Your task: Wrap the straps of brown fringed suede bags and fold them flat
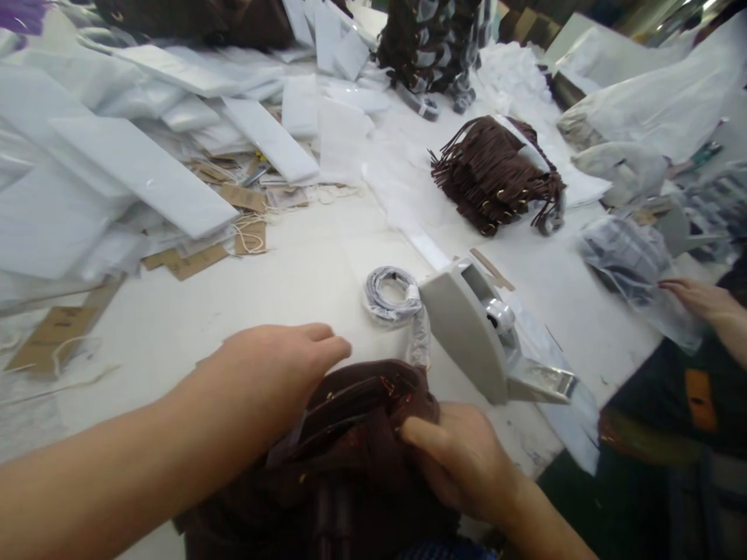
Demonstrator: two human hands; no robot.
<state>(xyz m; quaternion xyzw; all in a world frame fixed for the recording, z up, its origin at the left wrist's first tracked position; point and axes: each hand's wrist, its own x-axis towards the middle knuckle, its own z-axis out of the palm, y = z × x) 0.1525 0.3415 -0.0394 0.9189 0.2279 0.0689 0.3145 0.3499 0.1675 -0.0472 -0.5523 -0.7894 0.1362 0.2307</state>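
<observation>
A dark brown handbag [373, 498] stands at the table's near edge, its zipped top opening facing up. My right hand [461, 459] is closed on the right side of its rim, thumb over the edge. Over the left end of the opening is my left hand [285, 373], back upward. Most of its fingers are hidden or blurred, so its grip is unclear. Beyond the bag lies a plastic-wrapped coiled strap [392, 295], its wrapped end running down to the bag. To the right of the coil stands a grey tape dispenser [472, 334].
White foam sheets [145, 171] and brown tags with strings [250, 233] cover the left. A fringed brown bag [496, 175] lies at the back right, with wrapped dark goods [432, 47] behind. At right, another person's hand [706, 299] touches a plastic-wrapped item [636, 264].
</observation>
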